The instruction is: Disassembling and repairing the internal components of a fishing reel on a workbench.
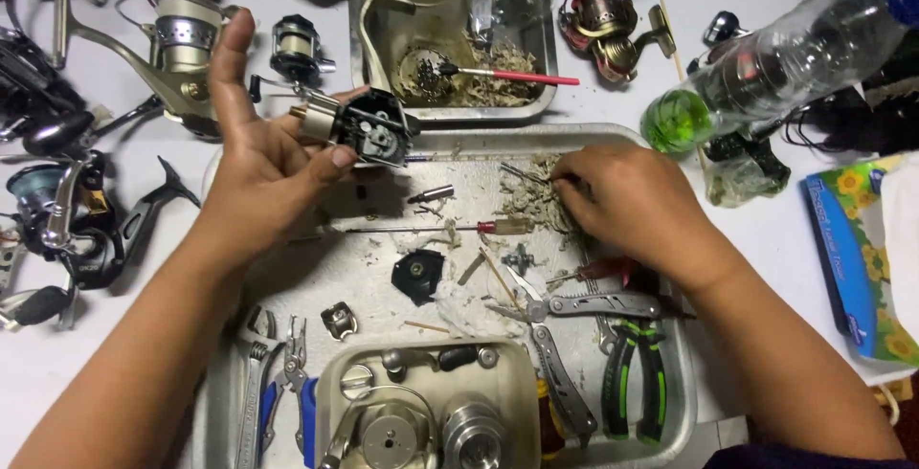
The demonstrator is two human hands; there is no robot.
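Note:
My left hand (257, 158) holds a black and silver fishing reel body (362, 124) above the top left of a large metal tray (670, 354), its open gear side facing right. My right hand (622, 196) rests palm down on the tray's upper right, fingers pinched at a wad of dirty tissue (531, 196) and a thin tool whose tip pokes out to the left. On the tray between the hands lie a slim red-handled screwdriver (431, 228), a black round cover plate (418, 274) and small loose parts.
Folding multi-tool pliers (565, 335), green-handled pliers (632, 373) and a small tray of reel parts (421, 412) sit near me. A second tray (459, 38) with a red brush is behind. Several reels lie left; a plastic bottle (766, 67) and tissue box (866, 258) right.

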